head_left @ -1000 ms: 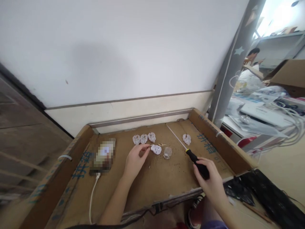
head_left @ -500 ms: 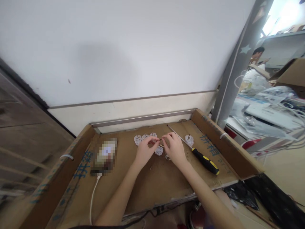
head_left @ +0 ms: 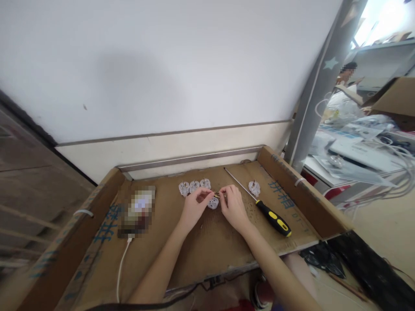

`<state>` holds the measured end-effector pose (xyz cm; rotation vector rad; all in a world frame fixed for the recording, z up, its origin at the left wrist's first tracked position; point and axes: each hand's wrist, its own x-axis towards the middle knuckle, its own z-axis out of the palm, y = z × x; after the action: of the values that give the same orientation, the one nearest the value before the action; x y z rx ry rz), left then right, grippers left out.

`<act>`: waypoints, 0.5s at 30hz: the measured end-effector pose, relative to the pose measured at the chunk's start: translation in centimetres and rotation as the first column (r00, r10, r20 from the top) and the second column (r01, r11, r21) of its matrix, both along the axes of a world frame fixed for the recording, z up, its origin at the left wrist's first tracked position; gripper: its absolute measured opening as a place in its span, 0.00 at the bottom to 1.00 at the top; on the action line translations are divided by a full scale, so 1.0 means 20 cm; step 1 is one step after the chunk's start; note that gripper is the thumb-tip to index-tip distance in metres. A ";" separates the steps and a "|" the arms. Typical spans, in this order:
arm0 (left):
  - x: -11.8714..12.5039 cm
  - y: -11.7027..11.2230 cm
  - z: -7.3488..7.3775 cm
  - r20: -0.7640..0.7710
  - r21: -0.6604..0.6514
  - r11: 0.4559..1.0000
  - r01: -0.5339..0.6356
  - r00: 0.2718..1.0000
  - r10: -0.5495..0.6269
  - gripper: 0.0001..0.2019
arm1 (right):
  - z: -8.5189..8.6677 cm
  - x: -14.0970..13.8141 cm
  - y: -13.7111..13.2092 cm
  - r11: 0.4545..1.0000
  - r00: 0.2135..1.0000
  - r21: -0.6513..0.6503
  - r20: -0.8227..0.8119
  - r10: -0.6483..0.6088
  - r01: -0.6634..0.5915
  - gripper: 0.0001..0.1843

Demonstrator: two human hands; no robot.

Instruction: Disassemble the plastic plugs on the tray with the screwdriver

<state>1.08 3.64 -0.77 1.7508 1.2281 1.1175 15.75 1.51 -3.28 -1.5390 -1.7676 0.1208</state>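
Note:
My left hand (head_left: 193,206) and my right hand (head_left: 232,205) meet at the middle of a cardboard tray (head_left: 301,196). Their fingertips pinch a small brass part (head_left: 216,195) between them, just above a white plug piece (head_left: 213,203) lying on the cardboard. Three clear plug shells (head_left: 193,186) stand in a row just behind my left hand. Another clear plug shell (head_left: 254,188) lies to the right, beside the long shaft of a black and yellow screwdriver (head_left: 271,216) that rests on the tray untouched.
A phone (head_left: 137,210) on a white cable (head_left: 121,267) lies at the tray's left. A grey post (head_left: 316,86) rises at the right, with a cluttered table of cables (head_left: 363,153) and a cardboard box (head_left: 394,101) behind it. A person (head_left: 348,77) is far back.
A second ago my right hand held the screwdriver handle. It laid the screwdriver down on the tray and came over to my left hand, and both now pinch the small brass part.

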 end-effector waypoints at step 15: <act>-0.01 -0.01 -0.01 -0.153 0.099 0.994 -0.038 0.987 0.052 0.11 | 0.01 -0.01 -0.01 1.000 1.000 -0.016 -0.009 -0.001 0.001 0.13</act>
<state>0.96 3.39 -0.98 1.9214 1.3321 1.0992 15.60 1.33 -3.00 -1.5478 -1.7627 0.1419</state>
